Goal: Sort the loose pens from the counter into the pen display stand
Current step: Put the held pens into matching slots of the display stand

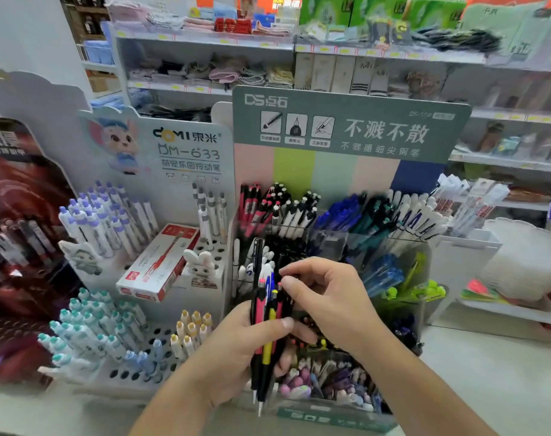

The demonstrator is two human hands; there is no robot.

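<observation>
Pink-black pens [265, 335] gripped in left hand [236, 350] – right hand [327, 297] fingers pinching one top

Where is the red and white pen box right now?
In the head view, left of centre: the red and white pen box lies slanted on the white holed stand, between purple-capped pens and a rabbit figure.

Two hands were in view, the left hand [236, 350] and the right hand [327, 297]. The left one held one bunch of pens [266, 328], in which about five could be told apart; the exact number was unclear. Three pen display stands stood side by side: a dark red stand [19, 196], a white stand [186, 158] and a green-headed stand [346, 127]. One red-and-white pen box [158, 262] lay on the white stand, beside two small rabbit figures [202, 265]. The stocked pens were too many to count.
</observation>
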